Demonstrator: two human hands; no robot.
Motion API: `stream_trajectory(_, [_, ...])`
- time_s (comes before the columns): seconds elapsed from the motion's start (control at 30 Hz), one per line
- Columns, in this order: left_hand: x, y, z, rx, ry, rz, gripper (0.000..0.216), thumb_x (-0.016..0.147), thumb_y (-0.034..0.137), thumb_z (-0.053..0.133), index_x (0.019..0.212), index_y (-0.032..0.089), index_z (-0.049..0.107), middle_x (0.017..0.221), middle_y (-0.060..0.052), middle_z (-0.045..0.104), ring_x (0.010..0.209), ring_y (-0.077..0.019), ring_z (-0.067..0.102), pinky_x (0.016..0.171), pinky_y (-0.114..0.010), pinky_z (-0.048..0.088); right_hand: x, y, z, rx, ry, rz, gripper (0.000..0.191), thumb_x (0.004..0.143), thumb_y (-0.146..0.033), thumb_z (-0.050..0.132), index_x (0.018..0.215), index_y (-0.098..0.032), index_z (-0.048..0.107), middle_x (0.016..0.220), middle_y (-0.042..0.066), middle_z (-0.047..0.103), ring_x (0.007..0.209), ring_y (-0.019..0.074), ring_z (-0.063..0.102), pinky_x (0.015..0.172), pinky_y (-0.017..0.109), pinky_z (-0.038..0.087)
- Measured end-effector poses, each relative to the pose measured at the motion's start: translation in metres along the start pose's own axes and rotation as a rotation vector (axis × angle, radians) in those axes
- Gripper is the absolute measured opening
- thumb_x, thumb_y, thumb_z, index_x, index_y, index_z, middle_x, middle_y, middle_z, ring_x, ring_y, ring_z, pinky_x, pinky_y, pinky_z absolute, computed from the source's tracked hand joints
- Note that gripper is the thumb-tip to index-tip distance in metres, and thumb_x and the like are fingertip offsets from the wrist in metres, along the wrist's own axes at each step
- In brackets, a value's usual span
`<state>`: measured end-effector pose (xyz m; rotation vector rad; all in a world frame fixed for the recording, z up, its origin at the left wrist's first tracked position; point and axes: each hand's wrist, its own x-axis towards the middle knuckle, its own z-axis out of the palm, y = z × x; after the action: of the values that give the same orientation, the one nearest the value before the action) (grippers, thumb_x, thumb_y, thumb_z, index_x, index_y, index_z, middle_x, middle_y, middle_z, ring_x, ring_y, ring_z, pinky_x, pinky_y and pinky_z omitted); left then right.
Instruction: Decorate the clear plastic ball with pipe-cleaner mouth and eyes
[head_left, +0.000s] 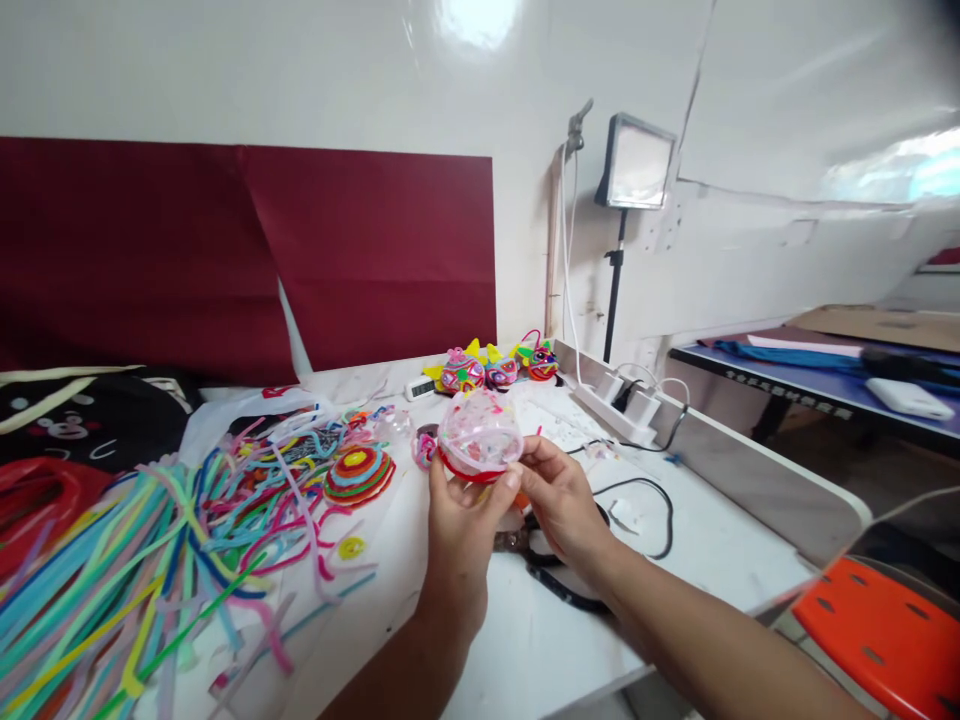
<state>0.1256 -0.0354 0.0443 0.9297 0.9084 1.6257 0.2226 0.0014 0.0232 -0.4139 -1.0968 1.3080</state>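
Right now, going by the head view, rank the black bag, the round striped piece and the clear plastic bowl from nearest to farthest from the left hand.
1. Clear plastic bowl: held by the left hand, at its fingertips.
2. Round striped piece: a little to the left of the hand.
3. Black bag: much farther left, at the view's edge.
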Motion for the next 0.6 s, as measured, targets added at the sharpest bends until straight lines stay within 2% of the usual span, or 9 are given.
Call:
stream_trajectory(0.1, [0.000,-0.003,0.000,-0.011,0.054,0.010,0.089,0.077,0.021,0.075,0.148,0.025,0.022,0.141,-0.017,0.052,0.120,-0.0252,0.059,0.088,-0.031,0.055,-0.003,0.001,-0.001,-0.119,0.033,-0.044,0.023,0.074,-0.034,0.079,0.087,-0.020,0.067,0.080,0.001,0.068,0.072,0.0133,0.061,0.067,0.023,0.049])
stream_trajectory(0.2, [0.001,-0.005,0.002,-0.004,0.073,0.045,0.092,0.075,0.019,0.075,0.149,0.025,0.020,0.144,-0.017,0.048,0.122,-0.0250,0.058,0.092,-0.031,0.053,-0.006,0.004,0.000,-0.236,0.046,-0.116,0.022,0.075,-0.036,0.077,0.088,-0.020,0.067,0.085,0.002,0.067,0.076,0.0146,0.059,0.068,0.024,0.048])
stream_trajectory(0.43, [0.004,-0.005,0.005,-0.033,0.006,0.066,0.073,0.076,0.026,0.075,0.138,0.020,0.038,0.124,-0.012,0.064,0.111,-0.0240,0.064,0.095,-0.035,0.051,-0.011,0.007,0.004,-0.335,0.045,-0.171,0.012,0.079,-0.028,0.070,0.086,-0.021,0.064,0.079,0.000,0.064,0.071,0.0139,0.057,0.065,0.024,0.048])
stream_trajectory(0.6, [0.005,-0.005,0.002,0.005,-0.032,0.083,0.061,0.078,0.029,0.074,0.130,0.019,0.045,0.118,-0.011,0.066,0.106,-0.0232,0.066,0.092,-0.034,0.052,-0.012,0.007,0.004,-0.412,0.061,-0.221,0.009,0.079,-0.020,0.066,0.087,-0.021,0.065,0.080,0.001,0.066,0.074,0.0149,0.058,0.068,0.025,0.047])
